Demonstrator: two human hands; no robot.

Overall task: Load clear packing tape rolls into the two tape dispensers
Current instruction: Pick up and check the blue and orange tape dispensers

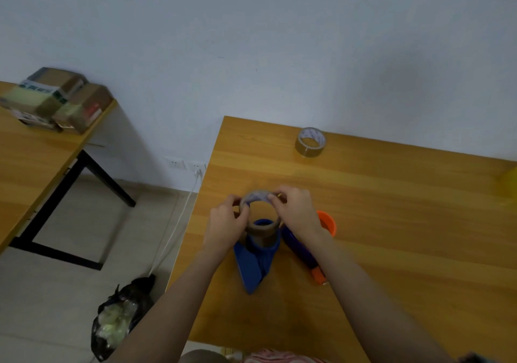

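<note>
A clear packing tape roll [261, 229] with a brown core is held over the near-left part of the wooden table [391, 222]. My left hand [226, 222] grips its left side and my right hand [298, 211] pinches its top right edge. Directly under the roll lies a blue tape dispenser [253, 264], handle pointing toward me. To its right a second dispenser [303, 250], purple-blue with an orange wheel and orange tip, lies partly hidden beneath my right wrist. Another tape roll [310, 142] stands near the table's far edge.
A yellow object [507, 179] shows at the right edge of the table. A second wooden table [33, 166] at left carries taped cardboard boxes [56, 99]. A black bag [120, 320] and a white cable [173, 231] lie on the floor between the tables.
</note>
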